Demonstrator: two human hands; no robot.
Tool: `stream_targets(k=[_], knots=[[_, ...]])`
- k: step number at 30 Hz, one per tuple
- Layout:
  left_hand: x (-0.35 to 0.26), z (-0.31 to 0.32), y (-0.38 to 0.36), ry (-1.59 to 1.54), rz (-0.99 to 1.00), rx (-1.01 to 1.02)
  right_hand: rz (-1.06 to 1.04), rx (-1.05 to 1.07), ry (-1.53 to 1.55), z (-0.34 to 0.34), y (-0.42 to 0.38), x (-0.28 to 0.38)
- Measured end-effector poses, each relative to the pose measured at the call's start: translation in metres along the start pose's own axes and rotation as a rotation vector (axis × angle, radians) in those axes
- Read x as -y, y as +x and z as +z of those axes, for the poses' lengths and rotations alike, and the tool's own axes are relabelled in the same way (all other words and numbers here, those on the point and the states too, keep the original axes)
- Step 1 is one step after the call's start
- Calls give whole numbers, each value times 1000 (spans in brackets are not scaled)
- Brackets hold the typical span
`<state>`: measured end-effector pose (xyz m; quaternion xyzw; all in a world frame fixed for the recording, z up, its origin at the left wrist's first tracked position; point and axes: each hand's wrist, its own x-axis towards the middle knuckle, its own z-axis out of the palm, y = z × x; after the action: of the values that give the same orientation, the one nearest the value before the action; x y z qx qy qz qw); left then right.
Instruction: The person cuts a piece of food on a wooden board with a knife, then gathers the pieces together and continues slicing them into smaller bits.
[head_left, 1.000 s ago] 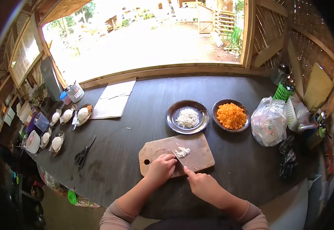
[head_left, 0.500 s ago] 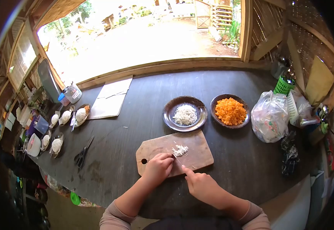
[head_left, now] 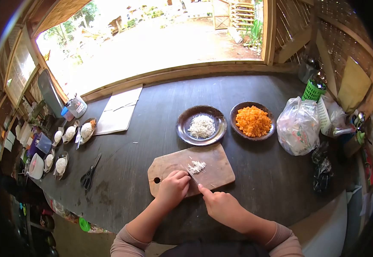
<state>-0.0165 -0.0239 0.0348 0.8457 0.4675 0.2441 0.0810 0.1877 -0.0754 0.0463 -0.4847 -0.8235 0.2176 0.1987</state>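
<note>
A wooden cutting board (head_left: 220,160) lies on the dark table, with a small heap of chopped white strips (head_left: 197,166) on it. My right hand (head_left: 223,207) grips a knife (head_left: 193,176), its blade slanting over the board beside that heap. On the board's left part, my left hand (head_left: 174,186) is closed, fingers curled close to the blade; whatever they hold is hidden. Beyond the board stands a dark plate (head_left: 182,136) with a pile of white shreds (head_left: 202,127). To its right, a dark bowl (head_left: 236,132) carries diced orange pieces (head_left: 253,121).
Black scissors (head_left: 89,172) lie at left, near several small dishes of white food (head_left: 61,165). Folded paper (head_left: 117,112) is at the back left. A filled plastic bag (head_left: 298,126), a green basket (head_left: 313,91) and a black bag (head_left: 321,169) stand at right.
The whole scene has shifted slightly left in view. The knife blade tilts a little differently beside the white heap; both hands stay in much the same place on the board.
</note>
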Motion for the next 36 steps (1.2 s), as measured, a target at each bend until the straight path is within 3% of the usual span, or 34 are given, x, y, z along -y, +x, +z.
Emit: stream_targets(k=[9,36], knots=[[-1,0,-1,-18,7,-32,86,23,84,-1,5,-2],[2,-2,1,-28,-13,9,62,19,95,6,11,-7]])
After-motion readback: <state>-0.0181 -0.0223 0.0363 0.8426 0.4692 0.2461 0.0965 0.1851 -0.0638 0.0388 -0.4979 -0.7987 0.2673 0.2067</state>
